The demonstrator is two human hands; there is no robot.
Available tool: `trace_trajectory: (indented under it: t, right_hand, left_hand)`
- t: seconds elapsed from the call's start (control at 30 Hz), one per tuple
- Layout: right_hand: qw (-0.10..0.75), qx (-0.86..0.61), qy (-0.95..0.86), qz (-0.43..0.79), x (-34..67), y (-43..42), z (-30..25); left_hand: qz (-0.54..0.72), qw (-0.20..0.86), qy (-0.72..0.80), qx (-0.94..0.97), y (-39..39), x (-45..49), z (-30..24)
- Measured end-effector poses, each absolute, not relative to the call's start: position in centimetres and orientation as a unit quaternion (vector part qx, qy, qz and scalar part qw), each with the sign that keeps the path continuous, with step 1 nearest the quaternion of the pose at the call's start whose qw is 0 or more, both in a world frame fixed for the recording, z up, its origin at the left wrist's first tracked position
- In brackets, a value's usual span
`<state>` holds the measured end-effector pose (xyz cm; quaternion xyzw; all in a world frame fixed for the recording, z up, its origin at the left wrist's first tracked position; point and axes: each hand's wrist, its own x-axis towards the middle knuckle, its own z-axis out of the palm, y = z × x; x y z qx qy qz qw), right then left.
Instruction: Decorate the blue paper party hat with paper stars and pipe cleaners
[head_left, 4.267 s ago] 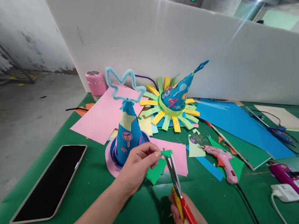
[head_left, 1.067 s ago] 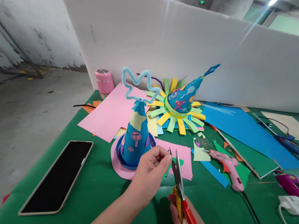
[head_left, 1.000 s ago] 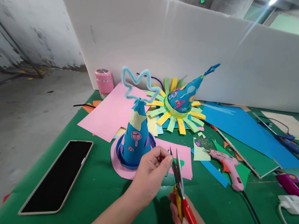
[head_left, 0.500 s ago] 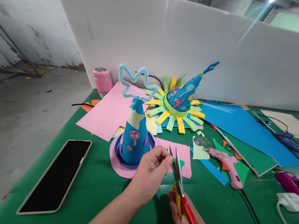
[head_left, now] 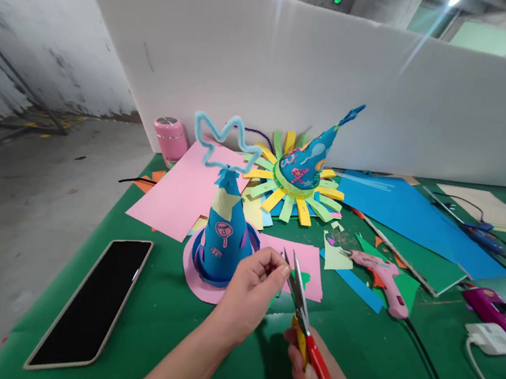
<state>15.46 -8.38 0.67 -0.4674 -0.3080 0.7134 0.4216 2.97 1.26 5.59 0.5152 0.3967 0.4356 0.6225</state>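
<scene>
My left hand point(head_left: 254, 293) is closed in a pinch, with bits of a small green paper piece point(head_left: 305, 278) showing beside the fingertips. Most of that piece is hidden by the fingers and blades. In my right hand point(head_left: 318, 377) is a pair of scissors point(head_left: 302, 312) with one red and one yellow handle. The blades are slightly apart and point up, right beside my left fingertips. Behind my left wrist stands a blue paper cone hat point(head_left: 221, 245) on a pink round brim, topped by a light-blue fuzzy star outline point(head_left: 228, 139).
A second decorated cone hat point(head_left: 306, 165) with yellow and green strips stands behind. At right lie a pink glue gun point(head_left: 382, 273), a blue sheet point(head_left: 409, 214) and a purple power strip point(head_left: 493, 317). A phone point(head_left: 90, 305) lies at left, a pink flask point(head_left: 170, 142) behind it.
The whole view has shifted slightly left. Both hands and the scissors keep nearly the same pose; a bit of green now shows under my left hand.
</scene>
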Motion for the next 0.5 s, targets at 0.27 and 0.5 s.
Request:
trace_trajectory:
  t: [0.27,0.5]
  right_hand:
    - [0.414,-0.491,-0.282,0.713,14.9,-7.8,0.7]
    - [0.414,-0.449,-0.283,0.739,16.0,-8.1,0.4]
  left_hand:
    - [0.426,0.621,0.392,0.529,1.3,2.9,5.6]
    - [0.423,0.639,0.392,0.508,1.3,2.8,5.3]
